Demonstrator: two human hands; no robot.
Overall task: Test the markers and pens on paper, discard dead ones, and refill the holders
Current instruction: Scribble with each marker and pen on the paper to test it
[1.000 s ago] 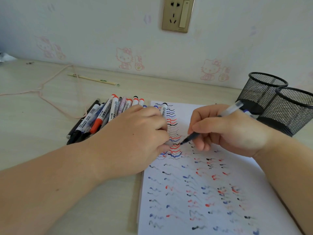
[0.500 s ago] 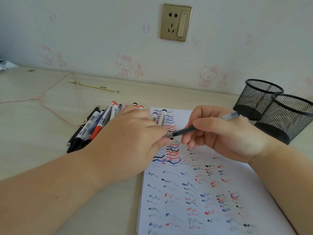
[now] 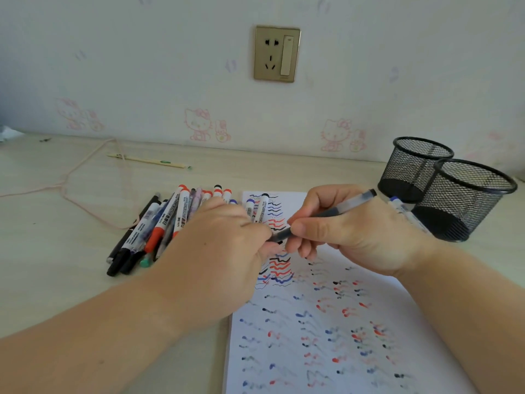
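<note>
The right hand (image 3: pixel 349 234) holds a grey pen (image 3: pixel 326 214) over the white paper (image 3: pixel 326 336), with the thumb and the curled fingers (image 3: pixel 309 231) pinching the barrel; the pen lies almost flat and its dark front end points left. The left hand (image 3: pixel 218 251) meets this end, and its fingers are curled there around the tip, but if they pinch a cap or the pen itself I cannot tell. The paper lies on the bench (image 3: pixel 56 251) near the person and is covered with short wavy lines in black, red and blue. On the left of the paper, partly under the left hand, a pile of markers and pens (image 3: pixel 159 226) lies on the bench, and two markers (image 3: pixel 257 207) rest on the far edge of the paper. At the right, two black mesh holders (image 3: pixel 466 194) stand touching each other, and one more marker (image 3: pixel 403 209) lies just beside them, behind the right hand. On the far left of the bench there are a pink cord (image 3: pixel 85 166) and a thin stick (image 3: pixel 147 160), and a wall socket (image 3: pixel 277 54) is above.
</note>
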